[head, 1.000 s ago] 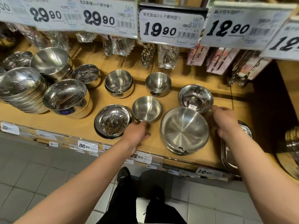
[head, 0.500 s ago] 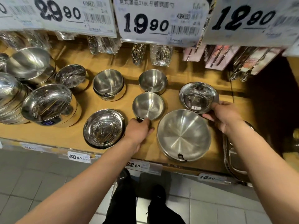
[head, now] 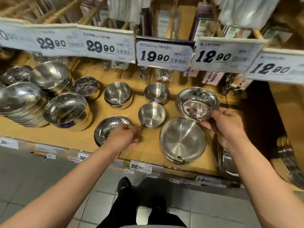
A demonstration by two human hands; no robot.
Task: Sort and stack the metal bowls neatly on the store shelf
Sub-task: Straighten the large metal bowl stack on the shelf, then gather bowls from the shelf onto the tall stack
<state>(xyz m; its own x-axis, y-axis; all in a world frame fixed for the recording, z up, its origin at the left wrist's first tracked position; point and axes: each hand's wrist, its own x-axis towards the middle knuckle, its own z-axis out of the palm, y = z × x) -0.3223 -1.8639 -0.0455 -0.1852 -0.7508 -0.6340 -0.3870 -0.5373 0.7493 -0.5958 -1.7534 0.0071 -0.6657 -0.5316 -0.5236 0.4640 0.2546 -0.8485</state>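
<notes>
Head view, wooden shelf (head: 69,135), tiled floor (head: 41,186), right hand (head: 228,127) gripping shiny bowl (head: 197,102), left hand (head: 123,140) blurred, grip unclear

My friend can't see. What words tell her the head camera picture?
A person's right hand grips a shiny metal bowl at a wooden store shelf full of steel bowls. The blurred left hand reaches over another shiny bowl, under hanging price tags.

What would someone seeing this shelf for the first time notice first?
Probably the right hand gripping a shiny bowl by its near rim, over the back edge of the big bowl at the front right of the shelf. Next, the left hand at the low bowl in front, its motion-blurred fingers hard to read. Large price tags hang above.
</notes>
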